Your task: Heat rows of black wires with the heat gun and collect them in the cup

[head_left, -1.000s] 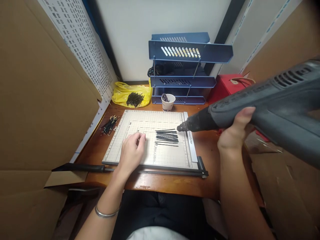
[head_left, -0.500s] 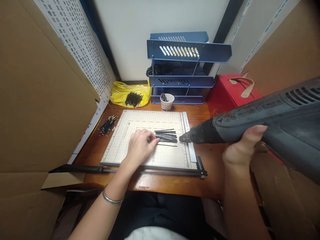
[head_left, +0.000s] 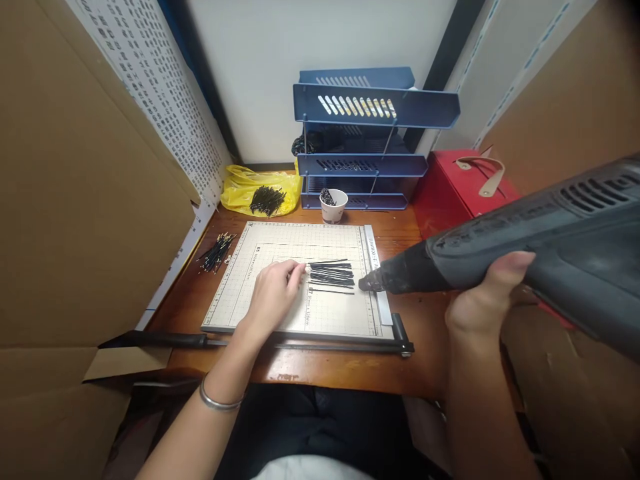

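Observation:
A row of thin black wires (head_left: 333, 275) lies side by side across a cream paper trimmer board (head_left: 280, 233) marked with a grid. My left hand (head_left: 276, 287) rests on the board at their left ends, thumb and forefinger pinched at the end of an upper wire; the fingers partly hide this contact. In my right hand (head_left: 487, 293) is a dark grey heat gun (head_left: 500, 240), gripped from below. Its nozzle points left, close to the right ends of the wires and apart from them.
The trimmer's black-handled blade arm (head_left: 170, 338) runs along the front edge. Loose wires (head_left: 217, 253) lie left of the board. Behind it are a yellow bag (head_left: 237, 193) with a wire bundle, a paper cup (head_left: 333, 212) and blue trays (head_left: 370, 163). A red box (head_left: 445, 180) stands right.
My left hand has shifted left and slightly up, from the middle of the wires' left ends to the upper ones. The heat gun has stayed nearly in place.

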`<state>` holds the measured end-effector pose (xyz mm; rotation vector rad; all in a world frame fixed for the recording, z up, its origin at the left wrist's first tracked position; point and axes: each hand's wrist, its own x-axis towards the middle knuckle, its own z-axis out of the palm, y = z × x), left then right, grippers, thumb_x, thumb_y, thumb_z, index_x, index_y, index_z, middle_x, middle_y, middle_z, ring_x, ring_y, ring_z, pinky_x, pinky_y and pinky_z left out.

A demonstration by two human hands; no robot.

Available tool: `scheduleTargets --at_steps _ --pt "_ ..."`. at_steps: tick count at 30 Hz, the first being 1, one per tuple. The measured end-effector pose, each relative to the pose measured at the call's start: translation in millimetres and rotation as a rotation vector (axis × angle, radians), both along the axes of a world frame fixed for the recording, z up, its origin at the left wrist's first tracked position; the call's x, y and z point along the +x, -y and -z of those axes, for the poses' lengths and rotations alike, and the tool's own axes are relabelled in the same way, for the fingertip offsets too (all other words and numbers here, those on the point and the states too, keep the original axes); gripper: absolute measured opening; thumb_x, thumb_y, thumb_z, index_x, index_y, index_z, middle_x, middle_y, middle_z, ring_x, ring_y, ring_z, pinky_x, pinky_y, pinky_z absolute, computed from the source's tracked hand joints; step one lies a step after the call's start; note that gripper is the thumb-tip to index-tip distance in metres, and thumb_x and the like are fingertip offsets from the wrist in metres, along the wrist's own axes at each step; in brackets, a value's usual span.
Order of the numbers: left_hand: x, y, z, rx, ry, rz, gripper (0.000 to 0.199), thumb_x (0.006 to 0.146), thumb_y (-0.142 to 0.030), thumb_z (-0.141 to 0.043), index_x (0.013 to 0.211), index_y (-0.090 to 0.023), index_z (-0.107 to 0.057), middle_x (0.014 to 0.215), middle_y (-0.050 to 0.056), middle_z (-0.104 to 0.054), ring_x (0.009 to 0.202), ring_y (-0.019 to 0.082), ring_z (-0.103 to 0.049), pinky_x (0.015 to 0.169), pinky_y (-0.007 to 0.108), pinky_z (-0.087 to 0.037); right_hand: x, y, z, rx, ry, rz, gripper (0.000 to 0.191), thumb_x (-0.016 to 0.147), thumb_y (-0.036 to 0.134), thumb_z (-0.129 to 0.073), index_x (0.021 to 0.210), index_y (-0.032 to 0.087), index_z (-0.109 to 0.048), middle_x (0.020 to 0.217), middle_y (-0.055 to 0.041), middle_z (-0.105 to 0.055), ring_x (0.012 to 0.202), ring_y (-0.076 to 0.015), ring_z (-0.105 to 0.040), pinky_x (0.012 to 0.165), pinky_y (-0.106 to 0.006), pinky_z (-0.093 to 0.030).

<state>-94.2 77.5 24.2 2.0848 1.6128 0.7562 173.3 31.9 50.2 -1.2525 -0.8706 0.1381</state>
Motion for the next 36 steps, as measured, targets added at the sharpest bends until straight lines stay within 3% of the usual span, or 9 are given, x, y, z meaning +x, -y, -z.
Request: scheduleTargets --at_steps 3,9,13,16,19,23,29,33,36 --pt "2.8 0.4 -1.2 0.057 0.015 0.046 0.018 0.099 -0.027 -0.054 0.101 -0.021 -0.072 0.087 0.004 -0.074 0.084 0.023 -0.067 0.079 0.034 -0.049 1.4 -9.5 -2.2 0.039 -0.002 0.090 0.069 0.099 0.070 -0.034 0.145 0.024 -0.055 0.140 -0.0071 -0.061 0.149 -0.0290 -0.038 0.131 -0.055 -0.010" --pt "5.0 -9.3 -5.9 0.165 -0.033 0.144 0.021 0.098 -0.027 -0.058 0.114 -0.021 -0.068 0.119 0.008 -0.071 0.113 0.027 -0.063 0.099 0.040 -0.048 4.7 -36.3 -3.1 0.038 -0.035 0.037 0.066 0.096 0.070 -0.041 0.139 0.023 -0.059 0.148 -0.0068 -0.055 0.149 -0.0288 -0.039 0.130 -0.055 -0.015" --pt "-0.1 -7.6 -1.8 0.106 0.001 0.055 0.022 0.102 -0.033 -0.051 0.108 -0.022 -0.069 0.109 0.006 -0.075 0.098 0.025 -0.066 0.089 0.039 -0.050 5.6 -15.4 13.7 0.083 -0.083 0.055 0.060 0.097 0.066 -0.039 0.134 0.025 -0.063 0.139 -0.0061 -0.062 0.144 -0.0308 -0.044 0.128 -0.058 -0.021" --pt "0.5 -3.0 1.8 0.111 -0.018 0.069 0.021 0.102 -0.030 -0.050 0.106 -0.022 -0.069 0.108 0.006 -0.075 0.098 0.026 -0.065 0.090 0.039 -0.049 3.4 -1.8 17.1 0.080 -0.013 0.106 0.063 0.096 0.071 -0.034 0.131 0.027 -0.065 0.140 -0.0049 -0.061 0.148 -0.0300 -0.039 0.130 -0.056 -0.012" --pt "4.7 0.5 0.6 0.131 -0.013 0.087 0.019 0.100 -0.029 -0.051 0.102 -0.021 -0.068 0.105 0.006 -0.075 0.097 0.025 -0.064 0.089 0.038 -0.048 -1.3 -7.7 7.2 0.029 0.076 0.153 0.067 0.094 0.074 -0.038 0.128 0.024 -0.066 0.141 -0.0083 -0.061 0.151 -0.0302 -0.034 0.131 -0.055 -0.007" --pt "3.9 4.2 -2.5 0.095 0.038 -0.001 0.024 0.101 -0.033 -0.049 0.091 -0.022 -0.068 0.089 0.004 -0.075 0.079 0.021 -0.064 0.077 0.034 -0.047 -9.9 -27.8 -5.9 0.020 0.086 0.084 0.065 0.096 0.071 -0.037 0.130 0.022 -0.063 0.139 -0.0094 -0.062 0.148 -0.0287 -0.039 0.129 -0.056 -0.015" --pt "-11.1 12.8 7.1 0.012 0.207 -0.068 0.028 0.100 -0.037 -0.048 0.088 -0.022 -0.069 0.081 0.002 -0.073 0.071 0.019 -0.064 0.069 0.030 -0.046 -17.1 -21.5 3.6 0.096 0.012 0.069 0.066 0.091 0.073 -0.042 0.127 0.023 -0.065 0.140 -0.0088 -0.062 0.138 -0.0319 -0.051 0.127 -0.055 -0.026" --pt "-14.5 16.3 10.4 -0.017 0.316 -0.114 0.032 0.100 -0.043 -0.047 0.081 -0.022 -0.063 0.066 -0.002 -0.060 0.062 0.017 -0.055 0.061 0.027 -0.041 -12.9 -30.6 4.9 0.009 0.004 0.087 0.068 0.094 0.072 -0.039 0.133 0.021 -0.063 0.140 -0.0107 -0.061 0.145 -0.0304 -0.044 0.129 -0.052 -0.022" --pt "-11.9 21.2 6.3 0.023 0.295 -0.131 0.044 0.101 -0.043 -0.046 0.063 -0.022 -0.043 0.056 -0.005 -0.039 0.055 0.014 -0.042 0.056 0.027 -0.031 -6.2 -50.2 -0.2 -0.023 0.012 0.098 0.070 0.094 0.074 -0.041 0.132 0.020 -0.062 0.145 -0.0111 -0.057 0.149 -0.0314 -0.039 0.129 -0.056 -0.020"
